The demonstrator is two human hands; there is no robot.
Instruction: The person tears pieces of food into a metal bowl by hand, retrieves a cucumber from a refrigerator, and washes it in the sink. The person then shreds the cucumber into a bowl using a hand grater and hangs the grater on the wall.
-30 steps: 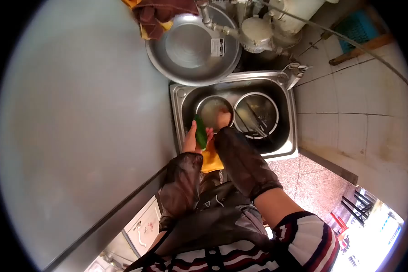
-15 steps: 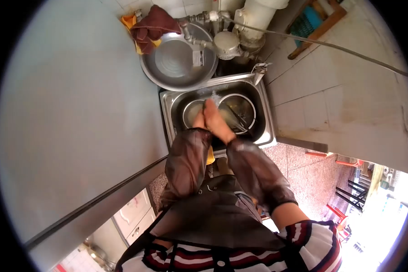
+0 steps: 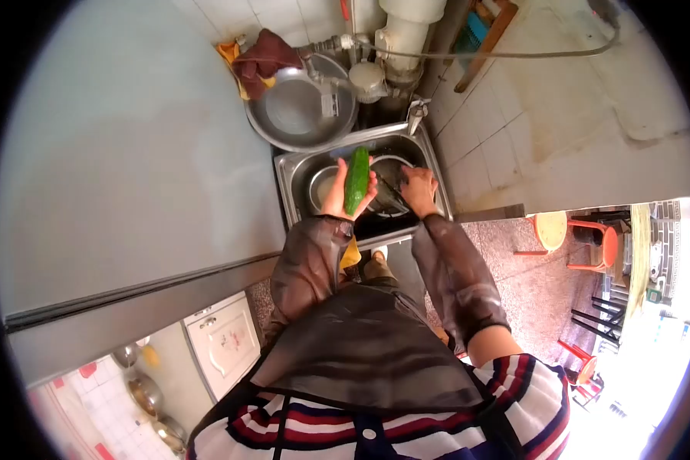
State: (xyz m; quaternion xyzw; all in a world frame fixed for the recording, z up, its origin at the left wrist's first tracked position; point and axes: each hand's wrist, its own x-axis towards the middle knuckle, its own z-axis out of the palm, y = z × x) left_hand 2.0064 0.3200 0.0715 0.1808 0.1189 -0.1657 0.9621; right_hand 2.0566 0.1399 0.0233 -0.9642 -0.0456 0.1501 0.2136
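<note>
Pale wall tiles (image 3: 506,146) rise to the right of your right-hand fingers, and a wide grey surface (image 3: 130,176) spreads well to the left of your left-hand ones. Between them, both your hands are over a metal sink (image 3: 285,172). Your left hand (image 3: 341,192) has its palm turned up, the thumb along one side of a green cucumber (image 3: 356,181) and the fingers curled loosely round the other, so the cucumber lies lengthwise in your palm, its far end reaching past the thumb. Your right hand (image 3: 420,192) is apart from the cucumber, back upward, with its fingers bent down at the right side of a round bowl (image 3: 412,162); you can't tell from here whether they pinch anything. Dark, thin sticks (image 3: 393,193) lie in that bowl, to the left of those fingers. Just left of your left-hand fingers, a smaller bowl (image 3: 314,184) sits in the sink. Past your right-hand fingertips, a tap (image 3: 416,116) stands at the far corner. Beyond your left-hand fingertips is a big metal basin (image 3: 287,115) with a label (image 3: 330,105) inside, and a brown cloth (image 3: 267,57) hangs over its far left edge. Nearer you than your left-hand fingers, a yellow cloth (image 3: 350,254) shows below the sink's front edge.
</note>
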